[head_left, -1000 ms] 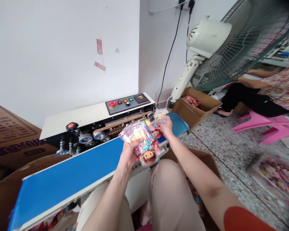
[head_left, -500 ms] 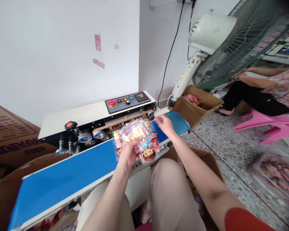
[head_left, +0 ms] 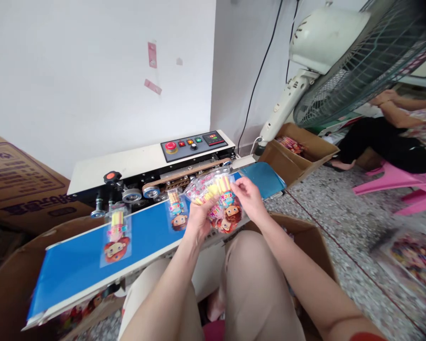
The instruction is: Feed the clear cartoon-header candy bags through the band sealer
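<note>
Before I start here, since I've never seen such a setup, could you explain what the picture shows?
This view is from a camera worn on the person's head, looking forward and down. The bare left hand holds a fanned bunch of clear packets with cartoon faces; the right hand is at the edge of the front packet. Before them stands a white-topped machine with a control panel and a blue belt. One packet lies on the belt near the bunch, another farther along.

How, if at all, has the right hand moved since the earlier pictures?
Yes: the right hand moved down the view, farther below the red emergency-stop button.
</note>
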The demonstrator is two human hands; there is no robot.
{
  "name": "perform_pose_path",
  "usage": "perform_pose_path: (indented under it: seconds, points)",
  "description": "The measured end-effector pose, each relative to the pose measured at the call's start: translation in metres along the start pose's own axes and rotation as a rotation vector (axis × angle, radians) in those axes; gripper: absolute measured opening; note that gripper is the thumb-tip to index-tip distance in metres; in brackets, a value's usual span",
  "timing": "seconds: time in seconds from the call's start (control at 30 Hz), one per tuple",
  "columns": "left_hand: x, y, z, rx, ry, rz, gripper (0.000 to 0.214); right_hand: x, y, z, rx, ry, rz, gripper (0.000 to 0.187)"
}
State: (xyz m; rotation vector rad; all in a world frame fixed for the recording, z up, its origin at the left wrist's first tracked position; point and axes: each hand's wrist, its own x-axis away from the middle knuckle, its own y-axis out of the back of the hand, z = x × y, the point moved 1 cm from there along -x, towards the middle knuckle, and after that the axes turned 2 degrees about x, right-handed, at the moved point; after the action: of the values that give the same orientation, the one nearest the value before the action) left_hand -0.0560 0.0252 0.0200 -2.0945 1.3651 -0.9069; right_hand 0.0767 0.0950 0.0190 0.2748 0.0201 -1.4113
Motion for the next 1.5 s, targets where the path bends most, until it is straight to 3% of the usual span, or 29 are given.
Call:
perform_pose_path:
  seconds: [0.07, 0.2, 0.47, 0.7, 0.87, 1.0, 1.1, 1.23, 1.33, 1.43, 1.5]
  points:
    - [0.0, 0.001, 0.002, 0.001, 0.032, -0.005, 0.046, -0.004, 0.006, -0.007, -0.046, -0.075, -0.04, 0.032]
    - [0.0, 0.0, 0.006, 0.004, 0.042, 0.015, 0.051, -0.004, 0.01, -0.011, 0.012, -0.133, -0.002, 0.035]
    - [-0.001, -0.001, 0.011, -0.002, 0.012, 0.028, 0.045, 0.004, 0.002, 0.004, 0.197, 0.123, -0.214, 0.028]
    - [-0.001, -0.002, 0.011, 0.024, 0.046, -0.002, 0.05, 0.006, 0.001, -0.003, 0.192, 0.126, -0.287, 0.029]
    - [-0.003, 0.0, 0.01, 0.021, 0.02, -0.09, 0.049, -0.017, 0.028, -0.027, 0.169, 0.045, -0.346, 0.03]
    - [-0.005, 0.003, 0.007, 0.0, -0.021, -0.115, 0.044, -0.055, 0.053, -0.051, 0.432, -0.036, -0.386, 0.023]
    - [-0.005, 0.003, 0.005, -0.007, -0.027, -0.11, 0.043, -0.082, 0.051, -0.061, 0.626, -0.113, -0.325, 0.018]
    - [-0.005, 0.002, 0.003, -0.011, -0.042, -0.106, 0.044, -0.089, 0.028, -0.055, 0.633, -0.081, -0.193, 0.012]
    - [-0.005, 0.002, 0.003, -0.009, -0.061, -0.102, 0.047, -0.064, 0.013, -0.036, 0.488, 0.04, -0.131, 0.023]
    - [-0.006, 0.002, 0.005, -0.003, -0.069, -0.089, 0.05, -0.027, 0.001, -0.014, 0.269, 0.093, 0.097, 0.035]
    - [-0.006, 0.003, 0.006, 0.004, -0.067, -0.077, 0.053, -0.009, -0.002, -0.006, 0.189, 0.1, 0.161, 0.036]
